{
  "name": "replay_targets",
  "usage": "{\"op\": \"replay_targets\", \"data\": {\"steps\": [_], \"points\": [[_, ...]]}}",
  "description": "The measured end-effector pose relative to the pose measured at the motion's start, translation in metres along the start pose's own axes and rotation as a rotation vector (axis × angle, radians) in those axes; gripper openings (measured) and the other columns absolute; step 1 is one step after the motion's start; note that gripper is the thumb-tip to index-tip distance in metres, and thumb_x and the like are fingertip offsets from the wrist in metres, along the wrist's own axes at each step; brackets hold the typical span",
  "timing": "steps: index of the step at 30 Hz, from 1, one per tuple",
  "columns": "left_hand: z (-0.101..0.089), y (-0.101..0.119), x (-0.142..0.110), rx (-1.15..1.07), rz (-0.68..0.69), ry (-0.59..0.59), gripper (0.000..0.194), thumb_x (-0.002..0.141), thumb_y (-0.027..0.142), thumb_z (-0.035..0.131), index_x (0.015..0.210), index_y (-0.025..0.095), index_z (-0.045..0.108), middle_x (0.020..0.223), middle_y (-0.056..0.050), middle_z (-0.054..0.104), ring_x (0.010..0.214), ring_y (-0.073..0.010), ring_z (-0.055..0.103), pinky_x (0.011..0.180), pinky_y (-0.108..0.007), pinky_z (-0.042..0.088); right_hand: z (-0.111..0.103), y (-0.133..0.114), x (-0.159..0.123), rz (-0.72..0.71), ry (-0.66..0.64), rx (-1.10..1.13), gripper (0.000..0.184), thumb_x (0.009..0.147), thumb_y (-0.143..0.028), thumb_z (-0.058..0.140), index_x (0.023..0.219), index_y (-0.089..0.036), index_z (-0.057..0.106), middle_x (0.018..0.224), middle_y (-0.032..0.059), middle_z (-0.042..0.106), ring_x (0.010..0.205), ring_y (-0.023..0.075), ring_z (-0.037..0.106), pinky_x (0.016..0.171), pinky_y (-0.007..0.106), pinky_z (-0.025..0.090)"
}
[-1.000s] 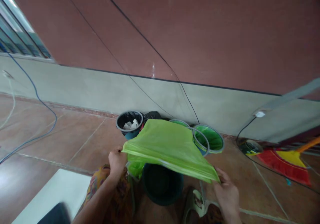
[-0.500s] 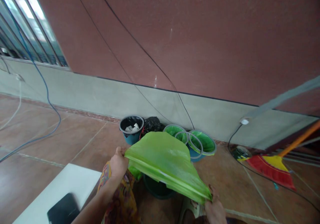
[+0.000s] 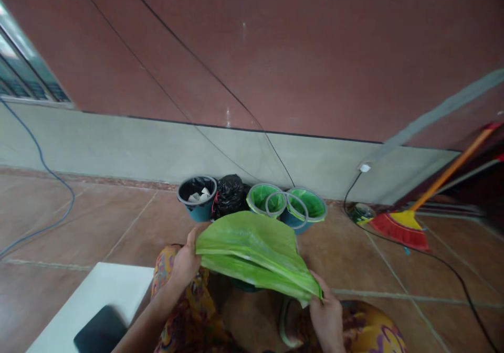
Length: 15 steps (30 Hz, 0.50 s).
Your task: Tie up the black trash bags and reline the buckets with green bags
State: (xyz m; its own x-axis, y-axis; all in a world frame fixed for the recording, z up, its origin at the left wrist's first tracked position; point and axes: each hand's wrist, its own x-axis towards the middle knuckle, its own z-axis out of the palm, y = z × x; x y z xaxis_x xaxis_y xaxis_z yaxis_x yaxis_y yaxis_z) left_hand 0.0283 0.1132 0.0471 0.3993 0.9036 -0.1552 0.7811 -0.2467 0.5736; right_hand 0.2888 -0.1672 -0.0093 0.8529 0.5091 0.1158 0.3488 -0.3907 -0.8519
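Note:
A light green plastic bag [image 3: 252, 248] is stretched out in front of me, above my knees. My left hand [image 3: 184, 261] grips its left edge with fingers closed. My right hand [image 3: 326, 313] pinches its lower right corner. A dark green bin [image 3: 246, 286] stands on the floor under the bag and is almost wholly hidden by it.
Against the wall stand a blue bin with a black liner [image 3: 197, 198], a tied black bag [image 3: 229, 194] and two bins lined in green [image 3: 271, 200] [image 3: 307, 209]. A red and yellow broom [image 3: 405, 222] lies right. A white surface [image 3: 98, 295] with a dark phone [image 3: 100, 332] sits lower left.
The camera has tilted and shifted. Both hands have kept hold of the green bag, which has sunk lower and now covers nearly all of the dark green bin. My right hand has moved left.

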Motion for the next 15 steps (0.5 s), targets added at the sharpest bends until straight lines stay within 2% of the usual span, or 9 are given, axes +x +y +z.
{"op": "replay_targets", "data": {"steps": [1,3,5,7,9,10,12,13,15], "points": [[0.004,0.002,-0.002,-0.040,0.102,-0.021,0.082,0.080,0.008,0.044,0.156,0.020,0.015,0.133,-0.011,0.061,0.121,-0.0233,0.060,0.100,-0.033,0.047,0.004,-0.005,-0.001,-0.023,-0.022,0.009,0.047,0.073,-0.027,0.046,0.114,-0.019,0.067,0.114,0.0097,0.071,0.110,0.0260,0.065,0.099,0.038,0.049],[0.018,0.006,-0.009,-0.107,0.314,-0.106,0.089,0.077,0.007,0.047,0.157,0.023,0.012,0.156,-0.010,0.037,0.139,-0.0235,0.043,0.112,-0.035,0.038,0.020,-0.019,-0.004,-0.090,-0.113,0.048,0.042,0.072,-0.025,0.047,0.107,-0.021,0.070,0.123,0.0092,0.067,0.118,0.0255,0.061,0.104,0.039,0.045],[0.040,0.012,-0.020,-0.152,0.437,-0.274,0.094,0.073,0.004,0.047,0.158,0.026,0.012,0.164,-0.009,0.017,0.146,-0.0254,0.031,0.117,-0.039,0.031,0.044,-0.034,-0.012,-0.117,-0.252,0.108,0.038,0.072,-0.024,0.048,0.102,-0.022,0.072,0.130,0.0083,0.064,0.123,0.0244,0.057,0.107,0.038,0.043],[0.068,0.018,-0.030,-0.226,0.498,-0.473,0.094,0.072,0.005,0.049,0.158,0.026,0.015,0.164,-0.010,0.013,0.148,-0.0282,0.026,0.118,-0.044,0.029,0.071,-0.046,-0.022,-0.067,-0.379,0.199,0.034,0.075,-0.029,0.051,0.100,-0.023,0.072,0.126,0.0081,0.066,0.121,0.0240,0.058,0.106,0.037,0.044],[0.094,0.021,-0.037,-0.354,0.546,-0.594,0.090,0.071,0.011,0.057,0.155,0.023,0.026,0.161,-0.011,0.024,0.147,-0.0304,0.026,0.118,-0.046,0.029,0.095,-0.053,-0.030,0.049,-0.463,0.280,0.033,0.078,-0.040,0.055,0.101,-0.023,0.072,0.120,0.0085,0.069,0.118,0.0249,0.059,0.103,0.037,0.047],[0.106,0.021,-0.039,-0.427,0.527,-0.635,0.084,0.070,0.013,0.059,0.151,0.020,0.036,0.155,-0.012,0.036,0.143,-0.0303,0.033,0.117,-0.046,0.030,0.103,-0.054,-0.032,0.117,-0.495,0.313,0.036,0.078,-0.045,0.058,0.102,-0.023,0.072,0.117,0.0089,0.070,0.117,0.0258,0.060,0.102,0.038,0.047],[0.126,0.021,-0.039,-0.554,0.360,-0.675,0.060,0.072,0.018,0.059,0.131,0.014,0.058,0.129,-0.012,0.062,0.121,-0.0280,0.055,0.108,-0.042,0.042,0.110,-0.056,-0.033,0.237,-0.572,0.364,0.043,0.075,-0.052,0.063,0.105,-0.022,0.071,0.116,0.0093,0.070,0.116,0.0272,0.060,0.101,0.040,0.047],[0.134,0.020,-0.038,-0.596,0.238,-0.669,0.046,0.073,0.020,0.058,0.118,0.012,0.066,0.112,-0.011,0.068,0.107,-0.0259,0.062,0.099,-0.039,0.048,0.108,-0.056,-0.031,0.275,-0.634,0.389,0.047,0.072,-0.052,0.067,0.107,-0.022,0.070,0.116,0.0093,0.070,0.115,0.0276,0.060,0.101,0.041,0.047],[0.147,0.018,-0.034,-0.661,0.015,-0.651,0.028,0.073,0.023,0.057,0.094,0.012,0.071,0.088,-0.007,0.070,0.084,-0.0221,0.065,0.081,-0.032,0.054,0.099,-0.057,-0.024,0.305,-0.800,0.435,0.055,0.067,-0.048,0.073,0.114,-0.021,0.068,0.118,0.0089,0.070,0.113,0.0275,0.062,0.099,0.040,0.048]]}}
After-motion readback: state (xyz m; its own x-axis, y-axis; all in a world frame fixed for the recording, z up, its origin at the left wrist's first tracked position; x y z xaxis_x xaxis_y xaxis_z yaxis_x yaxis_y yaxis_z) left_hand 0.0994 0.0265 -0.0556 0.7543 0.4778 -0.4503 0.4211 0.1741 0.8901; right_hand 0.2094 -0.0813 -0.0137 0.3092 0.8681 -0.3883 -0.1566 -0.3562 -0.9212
